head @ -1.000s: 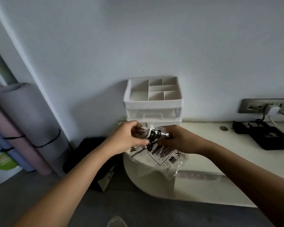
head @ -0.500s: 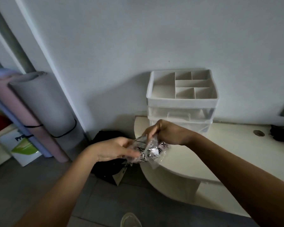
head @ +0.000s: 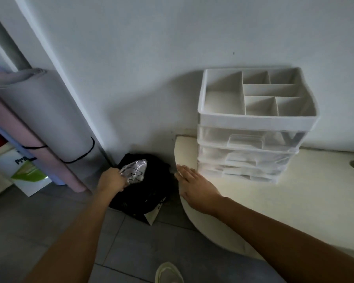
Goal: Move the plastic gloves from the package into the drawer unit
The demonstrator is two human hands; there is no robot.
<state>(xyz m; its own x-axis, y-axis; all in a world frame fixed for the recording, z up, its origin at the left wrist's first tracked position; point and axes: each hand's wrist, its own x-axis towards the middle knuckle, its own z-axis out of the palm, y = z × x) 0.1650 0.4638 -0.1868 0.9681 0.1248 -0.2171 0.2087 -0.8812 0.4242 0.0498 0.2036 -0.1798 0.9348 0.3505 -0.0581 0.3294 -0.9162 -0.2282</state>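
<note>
The left hand (head: pixel 112 181) grips a crumpled clear package (head: pixel 134 172) with black print and holds it over a black bag (head: pixel 147 193) that lies on the grey floor, at about 8 o'clock from the drawer unit (head: pixel 253 127). The right hand (head: pixel 194 188) lies flat, fingers straight, on the rounded edge of the cream table (head: pixel 274 201), at 7 o'clock from the unit and near its lowest drawer. The unit stands on the table against the wall, with clear drawers and a white top tray divided in compartments. Rolled mats (head: pixel 39 119) lean at 9 o'clock. A light shoe (head: pixel 169 272) shows at 6 o'clock.
</note>
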